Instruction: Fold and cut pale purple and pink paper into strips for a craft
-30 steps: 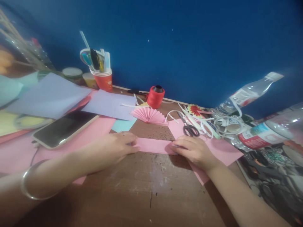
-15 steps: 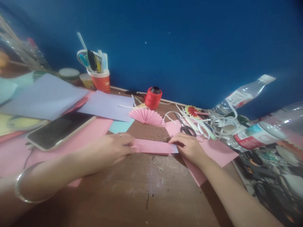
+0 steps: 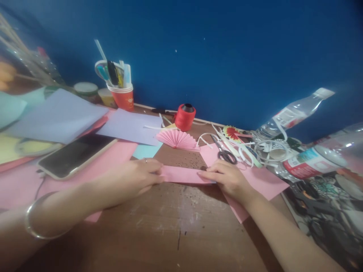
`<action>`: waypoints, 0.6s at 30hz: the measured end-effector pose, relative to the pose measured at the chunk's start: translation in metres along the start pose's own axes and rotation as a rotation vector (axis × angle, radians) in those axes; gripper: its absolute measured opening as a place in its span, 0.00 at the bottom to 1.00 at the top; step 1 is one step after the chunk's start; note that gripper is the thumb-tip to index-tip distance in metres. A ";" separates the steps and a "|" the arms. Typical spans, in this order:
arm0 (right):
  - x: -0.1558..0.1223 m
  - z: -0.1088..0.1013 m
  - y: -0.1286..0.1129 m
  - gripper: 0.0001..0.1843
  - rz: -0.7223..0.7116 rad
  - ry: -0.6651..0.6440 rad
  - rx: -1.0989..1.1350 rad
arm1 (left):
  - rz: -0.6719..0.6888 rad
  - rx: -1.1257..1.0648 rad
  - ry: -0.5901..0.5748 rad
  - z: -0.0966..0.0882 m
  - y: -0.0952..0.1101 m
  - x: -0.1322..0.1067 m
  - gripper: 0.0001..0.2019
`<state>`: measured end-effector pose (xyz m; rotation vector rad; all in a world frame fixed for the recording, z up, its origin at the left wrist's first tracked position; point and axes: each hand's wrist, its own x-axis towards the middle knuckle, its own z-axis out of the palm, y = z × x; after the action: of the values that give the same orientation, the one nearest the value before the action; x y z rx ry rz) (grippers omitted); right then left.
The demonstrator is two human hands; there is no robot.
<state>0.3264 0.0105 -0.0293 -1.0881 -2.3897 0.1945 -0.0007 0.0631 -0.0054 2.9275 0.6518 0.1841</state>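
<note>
A narrow folded strip of pink paper lies across the brown table between my two hands. My left hand, with a ring on one finger, pinches its left end. The right end is under the fingers of my right hand, which are closed on it, the index finger stretched along the top. Just beyond the strip sits a pleated pink paper fan. Black-handled scissors rest behind my right hand, near a pink sheet partly covered by that hand.
A red thread spool and a red paper cup of pens stand along the blue wall. On the left, a phone lies among coloured sheets. Plastic bottles and white cords crowd the right side. Small dark specks dot the table.
My right fingers have shifted left and forward over the strip's right end, covering the pale bluish tip that showed before. My left hand keeps its hold. The view has moved slightly.
</note>
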 end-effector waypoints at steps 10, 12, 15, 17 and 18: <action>0.002 -0.003 -0.013 0.08 0.358 -0.097 0.147 | 0.040 -0.107 0.031 -0.011 0.004 0.009 0.15; 0.005 -0.005 -0.016 0.11 0.481 -0.108 0.220 | 0.038 -0.125 0.040 -0.011 0.004 0.009 0.15; 0.010 -0.007 -0.019 0.14 0.567 -0.117 0.307 | 0.031 -0.131 0.044 -0.010 0.004 0.009 0.16; 0.012 -0.007 -0.020 0.16 0.609 -0.111 0.342 | 0.023 -0.129 0.037 -0.010 0.003 0.008 0.16; 0.013 -0.007 -0.020 0.16 0.631 -0.108 0.354 | 0.020 -0.127 0.030 -0.009 0.003 0.008 0.16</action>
<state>0.3095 0.0059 -0.0118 -1.6376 -1.9142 0.8710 0.0062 0.0648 0.0046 2.8155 0.5920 0.2624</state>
